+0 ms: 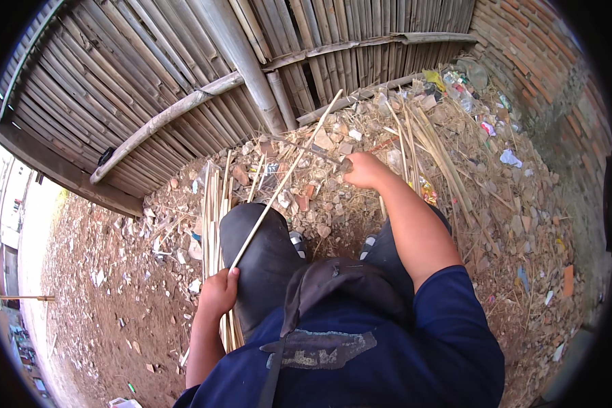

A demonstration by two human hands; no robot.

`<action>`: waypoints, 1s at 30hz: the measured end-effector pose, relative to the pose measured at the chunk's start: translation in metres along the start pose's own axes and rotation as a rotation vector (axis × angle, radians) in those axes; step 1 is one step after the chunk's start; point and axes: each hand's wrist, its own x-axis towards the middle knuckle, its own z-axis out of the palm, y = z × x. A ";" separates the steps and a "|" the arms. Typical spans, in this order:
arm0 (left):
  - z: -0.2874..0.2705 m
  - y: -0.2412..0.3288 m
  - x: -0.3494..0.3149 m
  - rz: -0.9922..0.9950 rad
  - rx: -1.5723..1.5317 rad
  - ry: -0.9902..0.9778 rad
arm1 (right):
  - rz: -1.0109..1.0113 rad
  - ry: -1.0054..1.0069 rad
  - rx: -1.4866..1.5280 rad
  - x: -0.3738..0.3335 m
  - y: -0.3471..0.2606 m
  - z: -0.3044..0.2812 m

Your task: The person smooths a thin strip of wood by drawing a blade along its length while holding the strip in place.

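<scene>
My left hand [217, 292] is closed around the lower end of a long, thin bamboo strip [265, 212]. The strip slants up and away to the right, passing over my left knee. In my right hand [364, 171] is the handle of a knife with a thin dark blade [313, 150]. The blade points left and crosses the strip's upper part; whether they touch I cannot tell. Beside my left leg lies a bundle of pale bamboo strips [212, 228], partly hidden by my left hand and knee. More strips [442, 153] lie beyond my right forearm.
A bamboo slat wall [170, 75] with a thick post [248, 61] stands ahead. On the right rises a brick wall [544, 61]. Stones, splinters and litter cover the dirt ground [122, 292]. A dark bag [347, 289] rests at my lap.
</scene>
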 end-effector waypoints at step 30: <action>0.003 -0.008 0.002 0.005 -0.056 -0.026 | -0.126 0.040 -0.029 -0.010 -0.017 0.013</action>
